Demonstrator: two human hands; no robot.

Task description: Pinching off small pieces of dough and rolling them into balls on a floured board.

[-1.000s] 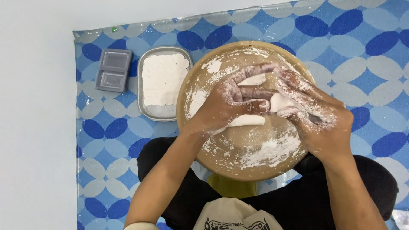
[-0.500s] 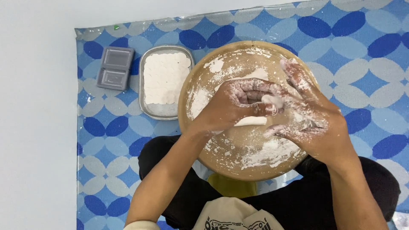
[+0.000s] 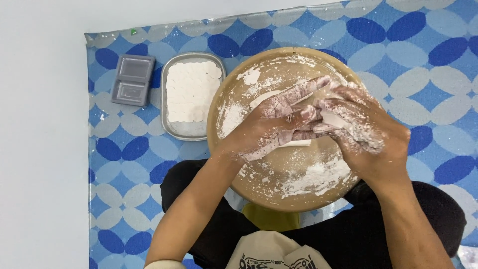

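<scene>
A round wooden board dusted with white flour rests over my lap. Both hands are coated in flour and work together above its middle. My left hand lies with its fingers stretched across a flat white piece of dough. My right hand curls over the same dough from the right, fingers pressed against it. Most of the dough is hidden under the fingers. A loose heap of flour lies on the near part of the board.
A metal tray filled with several round white dough discs sits left of the board. Further left lies a small grey two-part mould. All of it rests on a blue and grey patterned mat; a pale floor lies beyond.
Both hands have shifted slightly over the dough, the left fingers stretching further to the right and the right hand closing in over them. Tray and mould have not moved.
</scene>
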